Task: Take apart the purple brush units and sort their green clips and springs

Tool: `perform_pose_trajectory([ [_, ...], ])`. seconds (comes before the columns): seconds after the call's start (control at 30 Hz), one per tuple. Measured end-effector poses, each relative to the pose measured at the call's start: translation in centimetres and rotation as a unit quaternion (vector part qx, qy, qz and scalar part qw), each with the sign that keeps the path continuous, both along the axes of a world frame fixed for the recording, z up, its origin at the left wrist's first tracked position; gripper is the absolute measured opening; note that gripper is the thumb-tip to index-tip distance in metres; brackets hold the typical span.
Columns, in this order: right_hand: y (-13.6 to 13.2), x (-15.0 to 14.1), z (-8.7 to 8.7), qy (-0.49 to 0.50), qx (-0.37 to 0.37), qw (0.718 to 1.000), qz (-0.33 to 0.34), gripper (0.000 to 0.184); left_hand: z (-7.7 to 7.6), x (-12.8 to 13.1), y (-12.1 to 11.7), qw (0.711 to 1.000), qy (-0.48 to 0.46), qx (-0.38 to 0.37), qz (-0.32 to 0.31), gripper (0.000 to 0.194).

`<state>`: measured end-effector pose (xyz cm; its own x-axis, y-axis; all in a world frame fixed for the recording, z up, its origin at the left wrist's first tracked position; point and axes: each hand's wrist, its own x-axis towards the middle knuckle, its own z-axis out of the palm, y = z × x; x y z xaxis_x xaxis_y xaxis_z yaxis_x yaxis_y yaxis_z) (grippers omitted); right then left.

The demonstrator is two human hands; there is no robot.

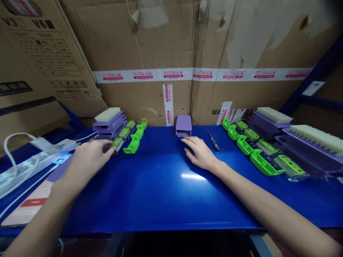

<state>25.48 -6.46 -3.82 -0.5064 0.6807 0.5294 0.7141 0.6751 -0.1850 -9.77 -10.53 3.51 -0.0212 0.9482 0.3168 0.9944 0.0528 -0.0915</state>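
Note:
My left hand [92,155] is at the left row of clear pieces with green tops, thumb and fingers closed on the nearest piece [117,142]. Just right of that row are bright green curved parts [132,145]. Behind it stand stacked purple housings [109,125] topped by a pale bristle brush [108,114]. My right hand [200,152] rests low over the blue tabletop, fingers spread and holding nothing. Its fingertips are close to a purple housing [183,123] with teeth along its lower edge; whether they touch is unclear. A small screwdriver [213,140] lies right of this hand.
At right are green curved parts [245,145], green-topped clear pieces [268,146], and purple housings with bristle brushes [317,138]. A power strip [29,167] with white cables and a pink-and-red flat item [30,203] lie at left. Cardboard [150,46] walls the back of the blue table [160,200].

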Motion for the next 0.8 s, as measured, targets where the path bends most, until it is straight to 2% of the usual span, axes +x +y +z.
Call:
perform_pose_trajectory([
  [0.13,0.1,0.0,-0.1,-0.002,0.003,1.0,0.0,0.039,-0.8,-0.2,-0.6,0.999,0.022,-0.026,0.008,0.03],
  [0.27,0.1,0.0,-0.1,-0.002,0.002,1.0,0.001,0.039,-0.7,1.0,-0.6,0.993,0.052,-0.097,0.046,0.036],
  [0.37,0.1,0.0,-0.1,-0.004,0.001,1.0,0.001,0.039,-0.7,2.0,-0.4,0.988,0.066,-0.129,0.05,0.04],
  [0.8,-0.1,-0.1,-0.1,-0.007,-0.006,1.0,0.001,0.04,-2.3,3.3,0.5,0.987,0.142,-0.072,0.023,0.033],
])
